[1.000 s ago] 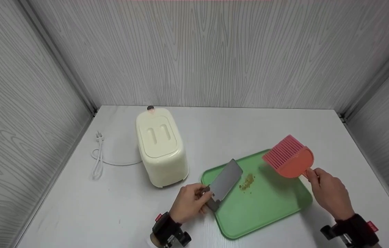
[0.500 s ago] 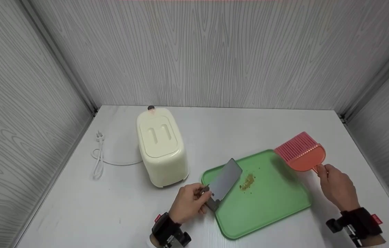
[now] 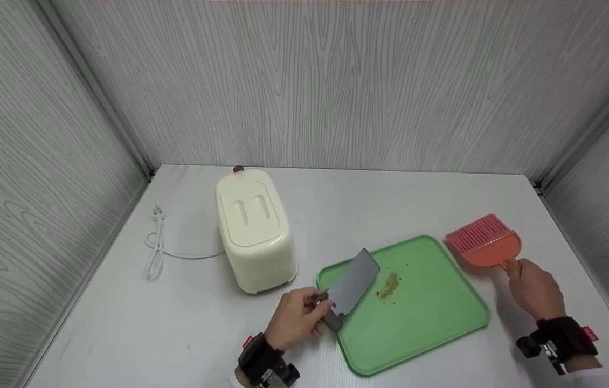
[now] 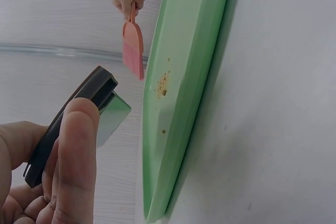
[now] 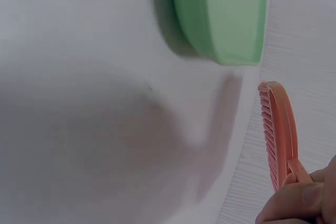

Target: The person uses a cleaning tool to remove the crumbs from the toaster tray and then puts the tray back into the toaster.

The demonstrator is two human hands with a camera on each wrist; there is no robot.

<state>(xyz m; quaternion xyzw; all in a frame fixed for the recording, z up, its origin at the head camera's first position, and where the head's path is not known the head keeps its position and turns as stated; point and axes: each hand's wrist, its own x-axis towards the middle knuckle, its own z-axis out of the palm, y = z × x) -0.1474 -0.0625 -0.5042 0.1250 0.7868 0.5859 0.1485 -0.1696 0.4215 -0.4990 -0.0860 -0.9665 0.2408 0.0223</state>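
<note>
- Brush with a rounded orange plastic head and pink bristles [image 3: 485,243]: my right hand [image 3: 536,291] grips its thin handle, fingers curled round it, holding it above the smooth white table [image 3: 202,323], bristles pointing away from me.
- The brush is just beyond the right side of a shallow, light-green rectangular tray [image 3: 423,326] with rounded corners, which lies at a slant on the table.
- My left hand [image 3: 293,319] pinches the dark edge of a thin, flat grey panel [image 3: 355,279] between thumb and fingers; the panel is tilted and reaches over the tray's left side.
- Small brownish-yellow crumbs [image 3: 389,286] lie in a loose patch on the tray, near the panel's far end, with a few specks around them.
- Left of the tray stands a glossy cream boxy appliance [image 3: 253,226] with two long recesses in its top.
- A thin white cable [image 3: 158,245] with a plug lies partly looped to the appliance's left.
- A black strap [image 3: 261,357] circles my left wrist.
</note>
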